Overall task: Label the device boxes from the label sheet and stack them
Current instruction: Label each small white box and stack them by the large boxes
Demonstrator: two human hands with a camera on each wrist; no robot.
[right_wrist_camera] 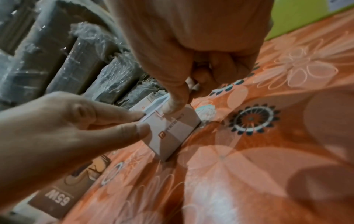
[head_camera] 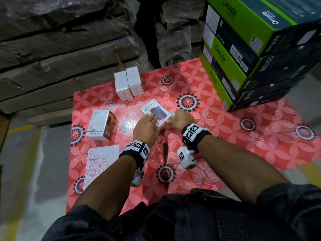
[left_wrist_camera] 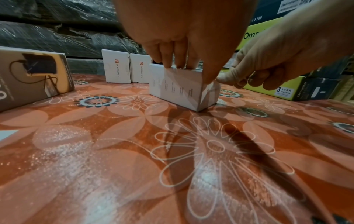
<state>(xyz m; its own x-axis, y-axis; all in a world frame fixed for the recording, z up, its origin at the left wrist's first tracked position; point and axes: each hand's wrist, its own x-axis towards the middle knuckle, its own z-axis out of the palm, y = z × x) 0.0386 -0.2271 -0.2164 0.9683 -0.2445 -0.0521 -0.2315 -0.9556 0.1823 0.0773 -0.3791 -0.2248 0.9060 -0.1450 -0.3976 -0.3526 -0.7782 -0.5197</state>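
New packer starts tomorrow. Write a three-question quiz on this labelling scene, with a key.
1. True or false: the left hand rests its fingers on top of the Halley 20K box.
2. Which lies nearest the label sheet? A) the 65W box B) the green Omada boxes C) the two white boxes
3. Fill in: the right hand presses its ____ on the Halley 20K box's near edge.

Key: 1 true; 2 A; 3 thumb.
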